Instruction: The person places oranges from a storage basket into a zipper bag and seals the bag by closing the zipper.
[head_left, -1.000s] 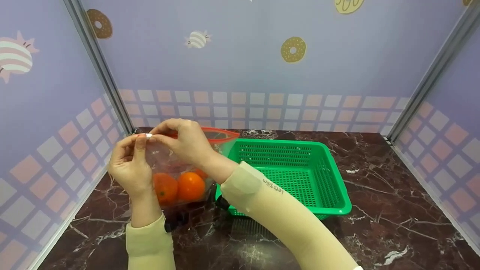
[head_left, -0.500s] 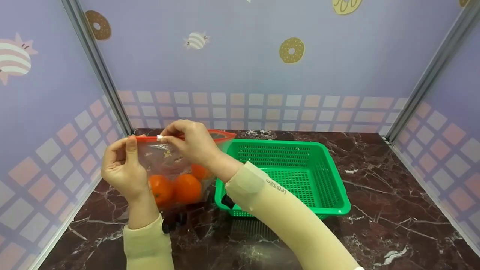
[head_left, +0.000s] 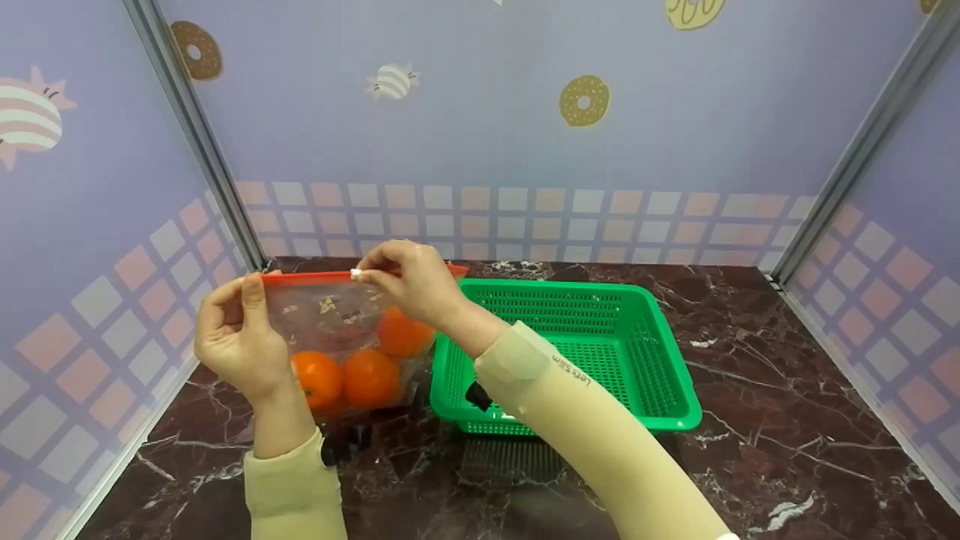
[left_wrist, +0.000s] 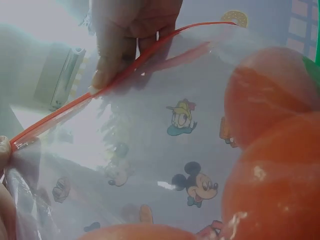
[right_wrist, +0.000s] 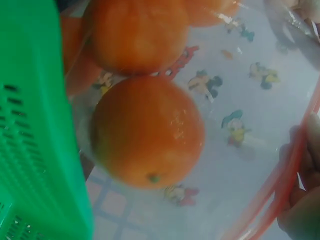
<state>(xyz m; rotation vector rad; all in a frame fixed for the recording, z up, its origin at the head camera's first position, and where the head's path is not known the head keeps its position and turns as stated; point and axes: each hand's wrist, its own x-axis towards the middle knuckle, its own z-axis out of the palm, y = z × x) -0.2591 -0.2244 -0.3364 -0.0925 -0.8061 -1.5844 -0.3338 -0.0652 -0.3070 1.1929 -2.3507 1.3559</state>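
A clear zip bag (head_left: 300, 304) with a red top edge and cartoon prints holds several oranges (head_left: 373, 377). My left hand (head_left: 244, 341) pinches the bag's left top corner between thumb and fingers. The white slider (head_left: 355, 274) sits partway along the red zip, and my right hand (head_left: 416, 281) pinches it. Left of the slider the red edge runs straight and closed. In the left wrist view the right hand (left_wrist: 135, 30) appears at the red strip (left_wrist: 55, 114). An orange (right_wrist: 149, 131) hangs low in the bag in the right wrist view.
A green plastic basket (head_left: 679, 375) with slotted walls stands right of the bag, partly behind my right forearm. Both lie over a dark red marbled tabletop (head_left: 780, 420). Patterned panels (head_left: 480, 135) enclose the back and sides.
My right hand has slid the white slider rightward along the zip, away from the left hand. The left hand has shifted slightly left, still pinching the corner. The bag's top is stretched straighter.
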